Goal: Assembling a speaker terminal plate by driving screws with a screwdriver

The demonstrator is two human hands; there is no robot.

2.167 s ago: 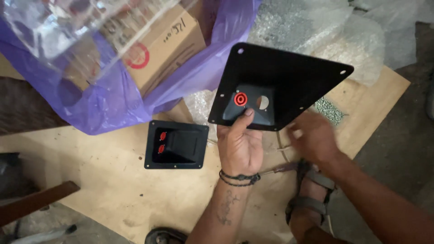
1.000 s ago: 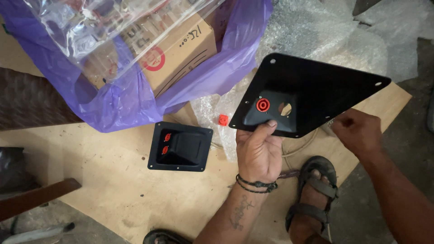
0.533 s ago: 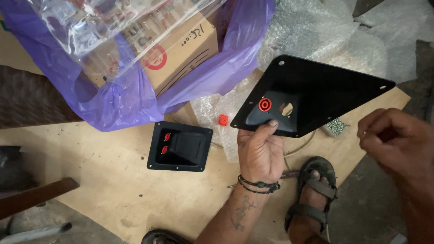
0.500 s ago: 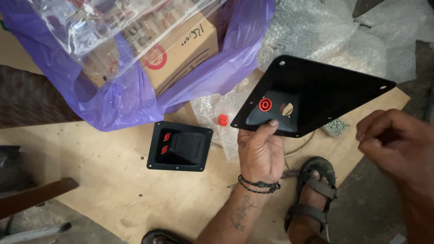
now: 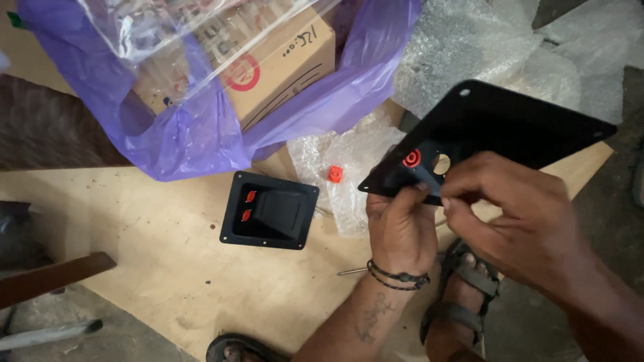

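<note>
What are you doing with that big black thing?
A person's left hand holds a black metal plate up by its lower edge. The plate has a red round socket fitted in it and an empty hole beside it. The right hand is at that hole, fingertips pinched together. On the wooden board below lie a smaller black terminal plate and a small red part on bubble wrap.

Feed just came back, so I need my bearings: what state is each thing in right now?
Black plate: lifted, tilted; one red socket fitted, neighbouring hole empty.
Left hand: gripping plate's lower edge.
Right hand: fingers pinched beside the hole.
Small black panel: flat on board.
Cardboard box: in purple bag.
</note>
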